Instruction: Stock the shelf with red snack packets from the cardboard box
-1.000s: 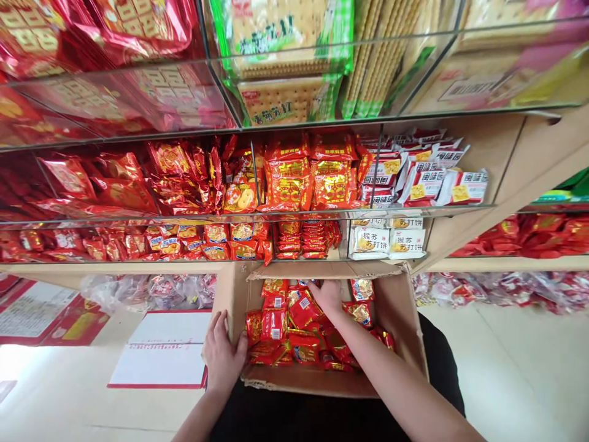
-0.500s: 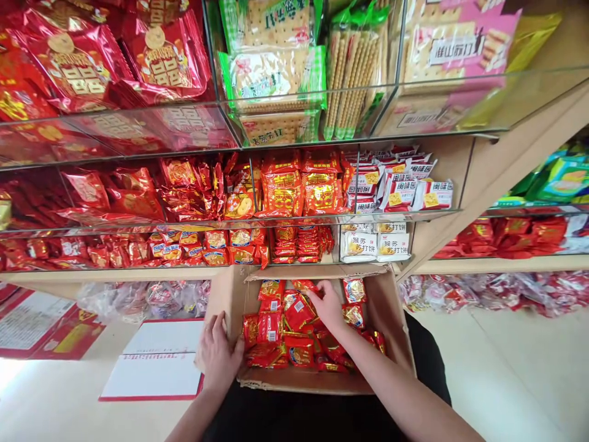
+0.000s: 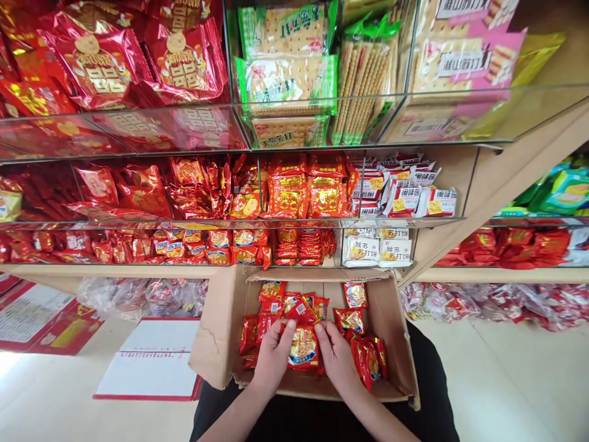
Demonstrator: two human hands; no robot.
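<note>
Between my two hands I hold a red snack packet (image 3: 304, 348) with a blue band and a yellow picture, low over the box. My left hand (image 3: 273, 357) grips its left edge, thumb on top. On the opposite edge, my right hand (image 3: 337, 355) pinches it the same way. Beneath and around them is an open cardboard box (image 3: 216, 331) resting on my lap. Loose red packets lie inside it: some behind my hands (image 3: 276, 290), one in the back right corner (image 3: 354, 294), and a leaning cluster at the right (image 3: 370, 359). My hands hide part of the box's front.
Shelves of wrapped snacks rise just beyond the box, with clear front panels (image 3: 294, 123). Soda cracker packs (image 3: 378, 248) sit on the lowest shelf. A white flat carton with red edges (image 3: 150, 362) lies on the floor to the left. Plastic-bagged goods (image 3: 151, 298) lie under the shelf.
My left hand has left the box's left side and come inside. My right hand has drawn back from the far end toward me. Both now hold one packet between them.
</note>
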